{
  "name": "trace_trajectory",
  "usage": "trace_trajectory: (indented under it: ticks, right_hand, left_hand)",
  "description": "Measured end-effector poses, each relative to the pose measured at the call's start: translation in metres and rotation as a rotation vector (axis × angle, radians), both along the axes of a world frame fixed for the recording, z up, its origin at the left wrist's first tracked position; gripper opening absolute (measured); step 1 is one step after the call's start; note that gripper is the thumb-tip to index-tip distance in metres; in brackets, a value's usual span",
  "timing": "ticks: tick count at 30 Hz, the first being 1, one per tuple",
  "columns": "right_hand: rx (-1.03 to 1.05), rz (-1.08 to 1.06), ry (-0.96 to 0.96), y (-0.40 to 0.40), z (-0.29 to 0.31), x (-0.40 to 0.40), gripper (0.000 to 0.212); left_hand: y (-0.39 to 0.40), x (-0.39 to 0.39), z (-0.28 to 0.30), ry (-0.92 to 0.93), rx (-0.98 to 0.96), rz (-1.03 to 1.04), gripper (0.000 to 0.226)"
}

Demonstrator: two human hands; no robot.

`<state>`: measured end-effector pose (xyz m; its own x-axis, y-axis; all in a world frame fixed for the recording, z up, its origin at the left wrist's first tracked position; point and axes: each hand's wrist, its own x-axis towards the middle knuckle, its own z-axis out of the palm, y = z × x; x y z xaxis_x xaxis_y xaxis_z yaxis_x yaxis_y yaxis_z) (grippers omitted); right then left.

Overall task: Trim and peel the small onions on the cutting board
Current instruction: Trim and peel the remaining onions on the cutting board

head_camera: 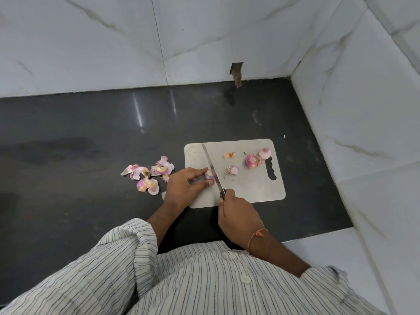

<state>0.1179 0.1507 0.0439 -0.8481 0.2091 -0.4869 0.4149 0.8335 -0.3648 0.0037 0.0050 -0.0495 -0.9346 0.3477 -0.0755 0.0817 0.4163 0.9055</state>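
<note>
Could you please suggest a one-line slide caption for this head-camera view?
Left hand steadies a small onion on the cutting board while the right hand brings the knife against it.

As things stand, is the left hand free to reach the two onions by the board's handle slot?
Probably not yet: the left hand pinches an onion under the knife.

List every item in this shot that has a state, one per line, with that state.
left hand: pinches the held onion on the board
held onion: under the blade, being cut
right hand: grips the knife handle
knife: blade down against the held onion
onion with skin: unpeeled, loose on the cutting board
peeled onion: skinless, by the handle slot
peel pile: discarded on the counter
</note>
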Motion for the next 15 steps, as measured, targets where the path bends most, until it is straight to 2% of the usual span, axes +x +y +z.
trace_trajectory:
  ticks: [8,15]
  right_hand:
    - [0.045,-0.003,-0.090,-0.002,0.005,0.024,0.020]
    - [0.010,-0.044,-0.065,-0.004,-0.008,-0.012,0.013]
  left_hand:
    - [-0.001,0.002,0.001,0.025,-0.006,-0.023,0.045]
    - [-0.001,0.003,-0.004,0.060,0.010,-0.019,0.044]
